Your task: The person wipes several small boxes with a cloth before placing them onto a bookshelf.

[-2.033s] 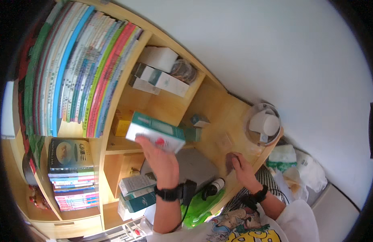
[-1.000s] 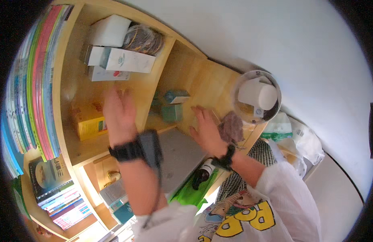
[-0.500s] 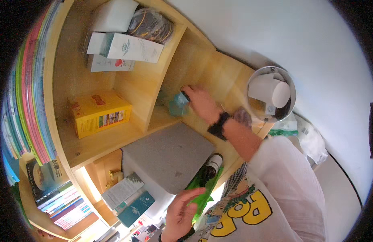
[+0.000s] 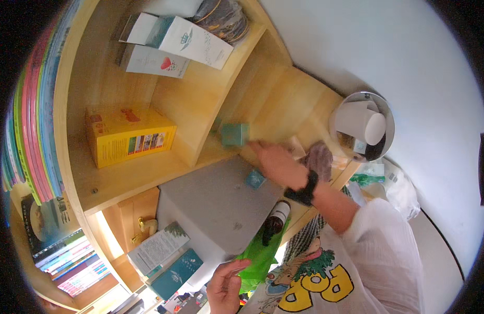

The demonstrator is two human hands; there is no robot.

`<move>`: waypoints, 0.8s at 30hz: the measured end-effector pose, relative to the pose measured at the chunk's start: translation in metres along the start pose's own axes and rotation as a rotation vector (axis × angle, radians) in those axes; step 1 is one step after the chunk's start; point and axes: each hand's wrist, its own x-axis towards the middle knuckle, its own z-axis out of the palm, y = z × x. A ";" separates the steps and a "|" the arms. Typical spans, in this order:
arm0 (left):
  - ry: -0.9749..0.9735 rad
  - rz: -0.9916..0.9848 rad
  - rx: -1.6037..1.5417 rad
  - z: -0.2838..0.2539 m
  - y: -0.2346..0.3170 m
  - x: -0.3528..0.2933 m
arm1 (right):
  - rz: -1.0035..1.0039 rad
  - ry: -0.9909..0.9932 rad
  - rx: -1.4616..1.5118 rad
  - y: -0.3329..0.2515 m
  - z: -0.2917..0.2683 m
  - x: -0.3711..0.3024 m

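My right hand (image 4: 278, 166), with a dark band at the wrist, reaches into the wooden shelf unit. Its blurred fingertips are close to a teal box (image 4: 234, 134) standing in the compartment. Just below the hand, a small blue piece (image 4: 255, 179) shows against the grey lid (image 4: 216, 201); whether the hand grips it or it lies there, I cannot tell. Low in the picture, my left hand (image 4: 226, 285) is open with nothing in it. Its fingertips are beside a green bag (image 4: 260, 261), where a dark bottle (image 4: 275, 222) with a white label lies.
A yellow box (image 4: 129, 138) and white cartons (image 4: 197, 42) occupy the left compartments. Books (image 4: 38, 120) line the far left. A metal-rimmed round container (image 4: 363, 125) holding white cups stands by the wall. Two cartons, one green (image 4: 176, 273), sit left of the grey-lidded container.
My right hand has drawn back from the teal box, toward lower right. The small blue piece now shows over the grey lid. My left hand has moved slightly down and left.
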 end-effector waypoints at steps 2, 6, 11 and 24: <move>0.015 0.021 0.018 0.003 0.004 0.002 | -0.095 0.280 -0.094 0.023 0.023 0.043; -0.002 0.109 0.092 0.003 0.006 0.007 | -0.038 0.191 -0.281 0.051 0.047 0.090; 0.080 0.134 0.052 -0.003 0.010 0.001 | 0.012 -0.023 -0.282 0.045 0.054 0.106; 0.139 0.044 0.021 -0.001 -0.002 0.015 | -0.165 0.218 -0.088 0.021 0.026 0.188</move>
